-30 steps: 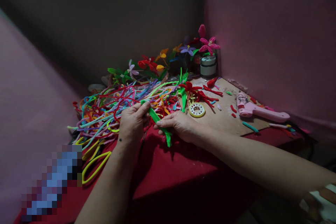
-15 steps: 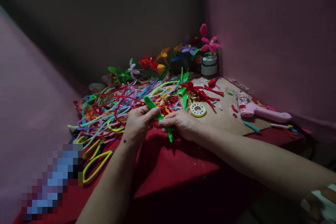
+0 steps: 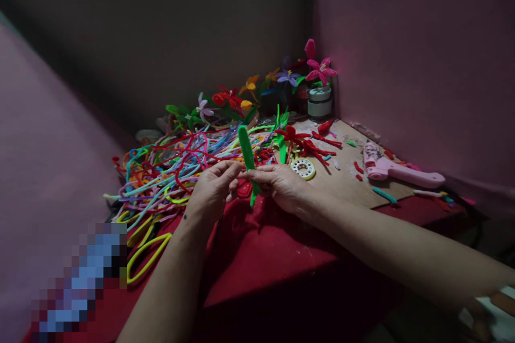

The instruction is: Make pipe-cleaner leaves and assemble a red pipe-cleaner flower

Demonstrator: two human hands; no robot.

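A green leaf made of fuzzy pipe cleaner (image 3: 246,147) stands nearly upright above the table's front. My right hand (image 3: 284,182) pinches it between thumb and fingers, low on the leaf. Just left of it, my left hand (image 3: 213,185) is closed, its thumb and fingertips meeting close to the right fingertips. Whether anything is in that pinch I cannot make out. The leaf's tapered lower end shows below my fingers. Behind my hands lie red pipe-cleaner flower pieces (image 3: 293,136) and more green leaves (image 3: 282,150).
A tangled heap of coloured pipe cleaners (image 3: 181,155) covers the left. Yellow-handled tools (image 3: 149,257) lie in front. On a board (image 3: 354,193) are a yellow-edged spool (image 3: 303,169), a pink handled tool (image 3: 402,170) and scraps. Finished flowers (image 3: 228,97) and a jar (image 3: 319,104) stand behind.
The green leaf has swung from a slant to nearly upright, its top moving up and right. My left thumb has come off the leaf's upper part, and my right hand now pinches it.
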